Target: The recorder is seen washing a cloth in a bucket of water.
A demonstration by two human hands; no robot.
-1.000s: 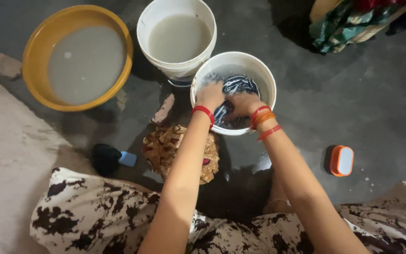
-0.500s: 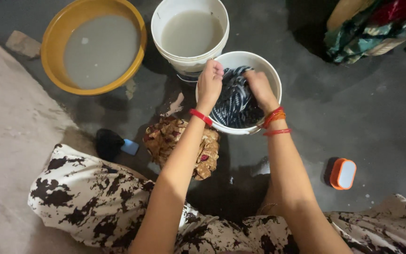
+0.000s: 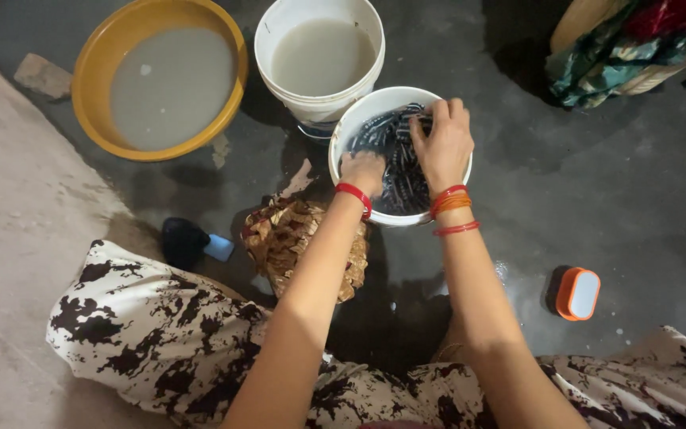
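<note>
Both hands now sit lower in the white bucket [image 3: 359, 119], compared with a moment ago.
Right hand [image 3: 442, 143] pinches dark striped cloth [image 3: 398, 163]; left hand [image 3: 363, 171] presses closed on it.

Left hand [image 3: 364, 171] and right hand [image 3: 441, 143] both down in a small white bucket [image 3: 456, 176], gripping a dark striped cloth [image 3: 397, 163]. Beside it, 1 taller white bucket [image 3: 319, 99] and 1 yellow basin [image 3: 97, 139] of murky water on the wet floor [image 3: 597, 199].
</note>
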